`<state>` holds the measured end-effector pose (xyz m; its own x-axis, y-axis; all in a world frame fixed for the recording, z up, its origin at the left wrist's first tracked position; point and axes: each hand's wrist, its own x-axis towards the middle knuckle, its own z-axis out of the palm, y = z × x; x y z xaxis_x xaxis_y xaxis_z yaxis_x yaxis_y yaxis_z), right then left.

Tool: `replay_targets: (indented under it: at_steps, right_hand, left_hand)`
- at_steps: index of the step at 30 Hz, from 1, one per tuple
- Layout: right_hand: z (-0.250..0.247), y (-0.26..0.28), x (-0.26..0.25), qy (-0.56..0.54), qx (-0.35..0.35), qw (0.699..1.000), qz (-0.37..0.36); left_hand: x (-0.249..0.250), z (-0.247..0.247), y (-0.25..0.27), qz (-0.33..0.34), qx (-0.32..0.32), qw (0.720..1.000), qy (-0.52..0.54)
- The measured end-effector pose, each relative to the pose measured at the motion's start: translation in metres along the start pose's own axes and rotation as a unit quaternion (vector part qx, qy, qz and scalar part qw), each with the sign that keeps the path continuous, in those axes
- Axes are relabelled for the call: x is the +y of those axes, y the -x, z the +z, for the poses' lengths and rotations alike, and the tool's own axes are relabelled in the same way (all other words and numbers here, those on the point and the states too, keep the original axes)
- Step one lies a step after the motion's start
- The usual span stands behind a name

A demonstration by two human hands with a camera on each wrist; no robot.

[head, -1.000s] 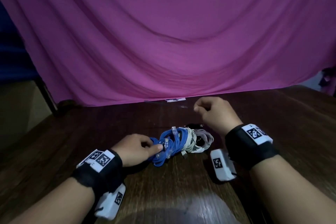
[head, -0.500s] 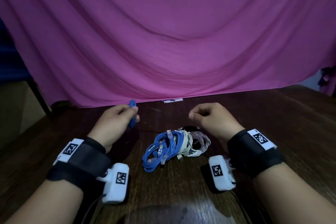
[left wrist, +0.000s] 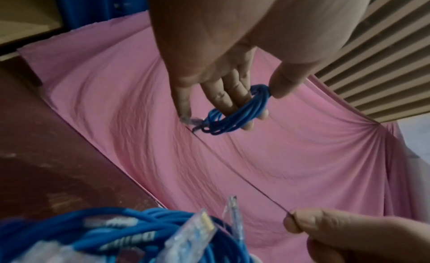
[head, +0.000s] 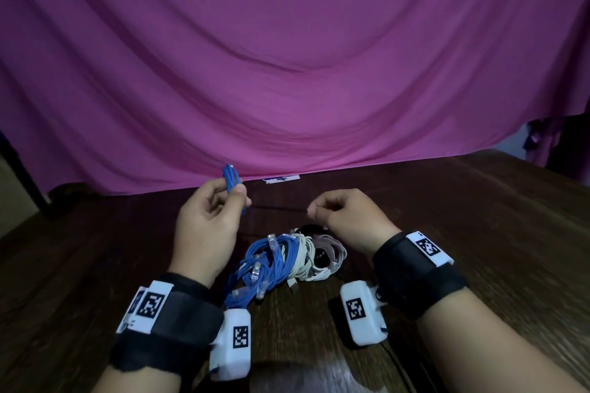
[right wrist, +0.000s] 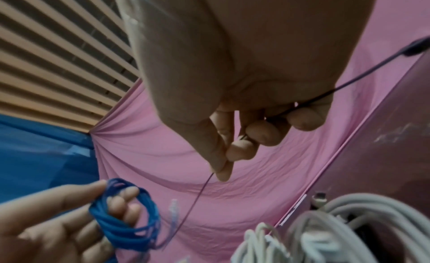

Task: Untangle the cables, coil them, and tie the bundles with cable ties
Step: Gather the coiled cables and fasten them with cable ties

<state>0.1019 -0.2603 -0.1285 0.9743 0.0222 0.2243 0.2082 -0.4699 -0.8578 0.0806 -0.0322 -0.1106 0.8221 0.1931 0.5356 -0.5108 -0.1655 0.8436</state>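
- Two hands share one job: our left hand [head: 207, 226] has its fingers [left wrist: 229, 99] threaded through a small blue coil [left wrist: 235, 116], thumb pinching its top; our right hand [head: 346, 217] pinches a thin black tie [left wrist: 242, 176].
- We judge this the tying step; next the tie must loop round the coil and cinch.
- From the coil, the taut tie runs toward 3 o'clock.
- In the head view, the coil stands edge-on, long axis 12 to 6.
- Below it, at 5 o'clock, the pile [head: 281, 262] lies on the table [head: 479, 217].
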Motion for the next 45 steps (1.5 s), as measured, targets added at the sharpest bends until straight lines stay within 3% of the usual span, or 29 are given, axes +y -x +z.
replay_targets:
  at_steps: [4, 8, 11, 15, 20, 24, 27, 29, 33, 34, 36, 39, 41, 45]
  right_hand:
    - [0.002, 0.0, -0.001, -0.027, -0.007, 1.0, -0.001]
    - [0.0, -0.001, -0.001, -0.045, 0.026, 0.999, -0.005]
    - [-0.004, 0.001, -0.001, -0.066, 0.043, 0.997, -0.009]
    - [0.005, 0.007, -0.009, -0.042, -0.008, 0.999, -0.01]
    - [0.014, 0.014, -0.02, -0.109, -0.028, 0.993, -0.021]
    - [0.021, 0.017, -0.026, -0.137, -0.063, 0.987, -0.055]
    - [0.022, 0.019, -0.029, -0.156, -0.101, 0.979, -0.082]
    - [0.02, 0.019, -0.029, -0.134, -0.121, 0.98, -0.084]
    - [0.006, 0.015, -0.02, -0.014, -0.06, 0.997, -0.038]
    - [0.0, 0.014, -0.018, -0.033, -0.04, 0.998, -0.031]
    - [-0.009, 0.013, -0.018, -0.181, -0.019, 0.983, -0.011]
    - [-0.008, 0.015, -0.026, -0.387, -0.051, 0.921, 0.002]
    - [0.003, 0.018, -0.034, -0.404, -0.063, 0.912, -0.021]
    - [0.027, 0.027, -0.047, -0.316, -0.026, 0.946, -0.064]
  left_hand:
    - [-0.006, -0.006, -0.005, -0.028, 0.026, 0.999, 0.023]
    - [-0.012, -0.017, -0.011, -0.063, 0.091, 0.99, 0.084]
    - [-0.012, -0.015, -0.013, -0.098, 0.097, 0.985, 0.106]
    - [-0.009, -0.013, -0.006, -0.118, 0.024, 0.988, 0.093]
    - [-0.003, 0.007, 0.012, -0.154, -0.141, 0.974, 0.086]
    - [0.0, 0.015, 0.019, -0.109, -0.156, 0.98, 0.067]
    - [-0.001, 0.007, 0.015, -0.063, -0.139, 0.988, 0.029]
    - [-0.001, 0.001, 0.011, -0.071, -0.122, 0.989, 0.035]
    - [-0.001, -0.012, 0.0, -0.118, -0.056, 0.988, 0.085]
    - [-0.001, -0.015, -0.003, -0.127, -0.03, 0.986, 0.103]
    - [0.0, -0.02, -0.008, -0.153, 0.009, 0.977, 0.15]
    - [0.007, -0.018, -0.007, -0.184, 0.019, 0.951, 0.248]
    - [0.011, -0.011, -0.004, -0.2, 0.008, 0.936, 0.288]
    - [0.016, 0.003, 0.005, -0.232, -0.05, 0.918, 0.317]
